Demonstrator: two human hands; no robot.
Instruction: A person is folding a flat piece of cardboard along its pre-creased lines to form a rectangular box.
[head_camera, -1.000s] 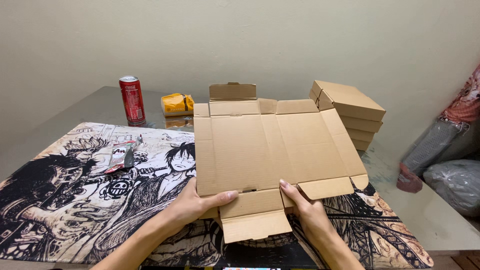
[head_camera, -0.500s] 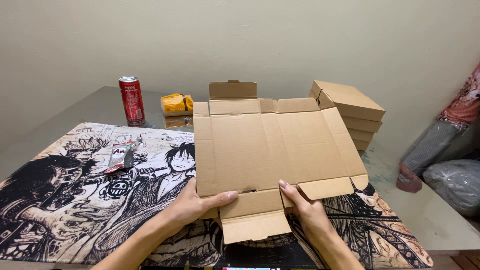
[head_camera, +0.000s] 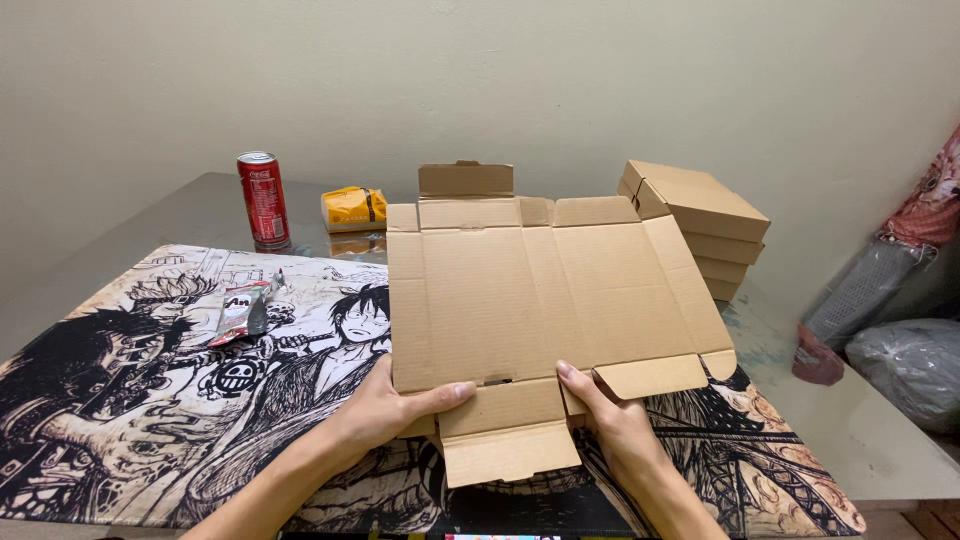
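A flat, unfolded brown cardboard box blank (head_camera: 530, 290) is tilted up above the table, flaps spread to the sides and a small tab at its top. My left hand (head_camera: 385, 410) grips its lower left edge, thumb lying on the near face. My right hand (head_camera: 610, 420) holds the lower edge right of centre, thumb on the face beside a narrow side flap. A bottom flap (head_camera: 510, 450) hangs down between my two hands.
A stack of folded cardboard boxes (head_camera: 700, 225) stands at the back right. A red drink can (head_camera: 263, 200) and a yellow packet (head_camera: 353, 208) sit at the back left. A small wrapper (head_camera: 240, 310) lies on the black-and-white illustrated mat (head_camera: 150, 400). Bags (head_camera: 905, 365) lie right of the table.
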